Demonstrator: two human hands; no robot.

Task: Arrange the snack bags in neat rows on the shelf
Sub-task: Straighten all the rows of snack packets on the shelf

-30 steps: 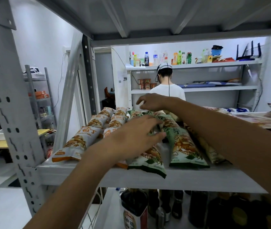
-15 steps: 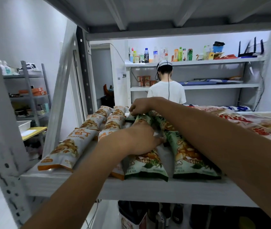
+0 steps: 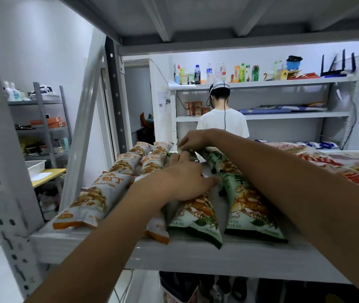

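Orange-and-white snack bags (image 3: 91, 200) lie in rows at the left of the grey shelf (image 3: 196, 256). Beside them lie green snack bags: one (image 3: 198, 217) under my left hand and one (image 3: 248, 208) to its right. My left hand (image 3: 180, 180) lies flat, palm down, on the left green row with fingers spread. At the far end of that row my right hand (image 3: 192, 139) pinches the top edge of a green bag. My right forearm crosses above the right green row and hides part of it.
Red-and-white snack bags (image 3: 336, 165) lie spread at the right of the shelf. A person in a white shirt (image 3: 222, 121) stands behind, facing a far shelf unit with bottles. Slotted uprights (image 3: 1, 149) frame the left side. Dark bottles (image 3: 187, 289) stand on the level below.
My left hand slid farther along the green row toward the back. My right hand dropped from hovering open to pinching the far bag's edge. The view moved closer to the shelf.
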